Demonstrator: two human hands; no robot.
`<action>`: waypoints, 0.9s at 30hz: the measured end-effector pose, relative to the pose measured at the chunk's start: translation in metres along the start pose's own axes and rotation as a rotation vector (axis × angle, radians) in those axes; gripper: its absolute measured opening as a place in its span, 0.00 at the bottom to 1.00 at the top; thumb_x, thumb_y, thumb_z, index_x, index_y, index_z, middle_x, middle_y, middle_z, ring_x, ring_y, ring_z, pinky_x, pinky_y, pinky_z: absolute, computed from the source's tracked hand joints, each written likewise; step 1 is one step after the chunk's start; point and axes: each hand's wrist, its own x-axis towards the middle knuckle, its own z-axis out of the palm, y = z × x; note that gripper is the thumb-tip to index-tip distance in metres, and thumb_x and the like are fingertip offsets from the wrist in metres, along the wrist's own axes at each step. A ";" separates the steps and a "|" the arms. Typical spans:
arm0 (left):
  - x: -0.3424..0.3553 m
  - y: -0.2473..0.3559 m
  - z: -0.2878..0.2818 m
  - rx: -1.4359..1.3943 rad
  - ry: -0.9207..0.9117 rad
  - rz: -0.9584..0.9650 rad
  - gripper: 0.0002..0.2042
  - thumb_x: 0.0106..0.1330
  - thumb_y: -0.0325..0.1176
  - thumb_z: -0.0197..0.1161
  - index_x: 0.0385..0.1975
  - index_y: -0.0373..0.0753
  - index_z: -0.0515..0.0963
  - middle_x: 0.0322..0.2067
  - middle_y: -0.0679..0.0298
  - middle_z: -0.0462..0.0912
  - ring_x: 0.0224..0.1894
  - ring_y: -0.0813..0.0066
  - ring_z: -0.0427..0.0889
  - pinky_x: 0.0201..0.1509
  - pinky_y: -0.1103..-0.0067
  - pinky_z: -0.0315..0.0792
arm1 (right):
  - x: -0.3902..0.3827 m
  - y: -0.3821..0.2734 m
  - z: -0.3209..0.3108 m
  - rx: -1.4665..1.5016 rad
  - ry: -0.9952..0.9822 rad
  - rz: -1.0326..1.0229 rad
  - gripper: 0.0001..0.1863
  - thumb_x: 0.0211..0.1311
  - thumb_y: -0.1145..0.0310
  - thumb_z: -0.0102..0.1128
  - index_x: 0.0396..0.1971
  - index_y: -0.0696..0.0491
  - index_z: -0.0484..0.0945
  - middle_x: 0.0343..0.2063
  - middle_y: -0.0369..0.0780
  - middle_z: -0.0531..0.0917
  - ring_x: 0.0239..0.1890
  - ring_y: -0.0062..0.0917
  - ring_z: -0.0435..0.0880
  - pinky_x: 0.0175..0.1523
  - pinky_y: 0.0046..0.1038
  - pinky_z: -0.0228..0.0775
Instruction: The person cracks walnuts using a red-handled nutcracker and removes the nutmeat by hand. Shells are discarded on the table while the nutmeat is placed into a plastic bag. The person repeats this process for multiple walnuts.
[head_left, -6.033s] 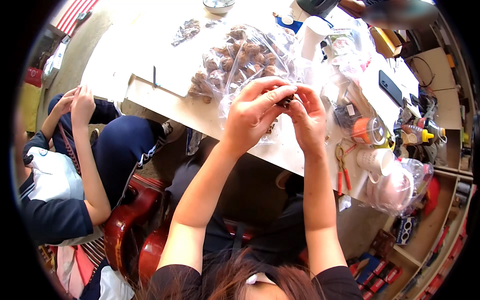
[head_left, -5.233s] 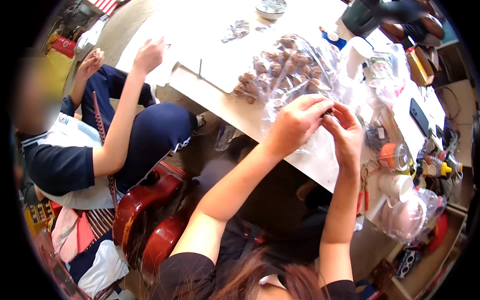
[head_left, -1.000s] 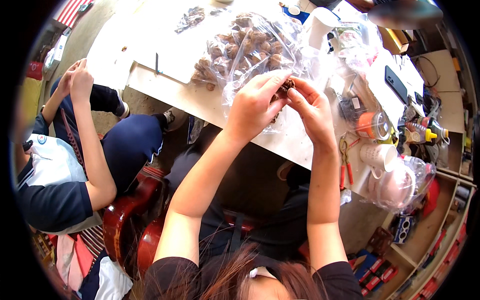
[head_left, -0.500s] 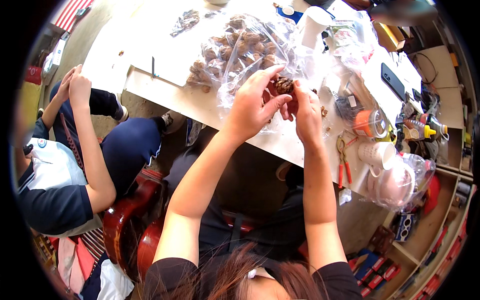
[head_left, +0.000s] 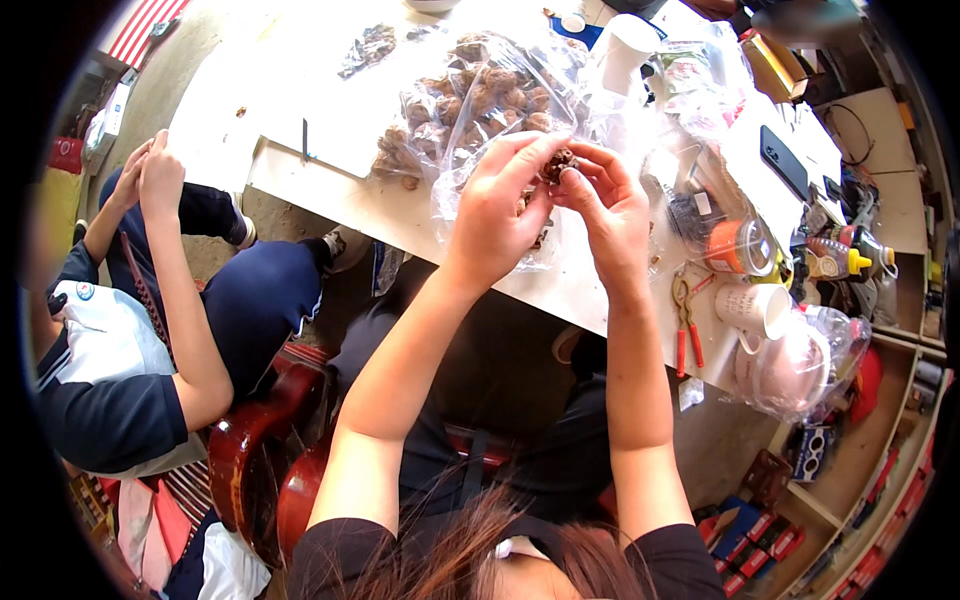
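Observation:
Both hands meet over the near edge of the table, closed around a dark brown, scaly pine cone. My left hand grips it from the left, its fingers curled over the far side. From the right, my right hand presses the cone with thumb and fingertips. Small brown bits show below my left fingers, partly hidden by that hand. Just beyond my hands lies a clear plastic bag with many rough brown lumps in and around it. Red-handled pliers lie to the right of my right forearm.
On the table's right are a white mug, an orange-labelled jar, a dark phone and bagged items. A white cylinder stands farther back. A seated person is at left; shelves stand at right.
The pine cone has shifted slightly left and been turned in my fingers. My right fingers have come over it toward the left hand, so less of it shows.

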 end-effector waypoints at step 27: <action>0.002 0.002 -0.013 -0.125 -0.062 -0.137 0.12 0.61 0.20 0.61 0.45 0.32 0.80 0.41 0.59 0.83 0.41 0.75 0.83 0.42 0.82 0.78 | 0.005 -0.009 -0.010 -0.016 -0.100 -0.051 0.22 0.52 0.79 0.68 0.48 0.60 0.74 0.42 0.38 0.80 0.45 0.20 0.79 0.49 0.22 0.75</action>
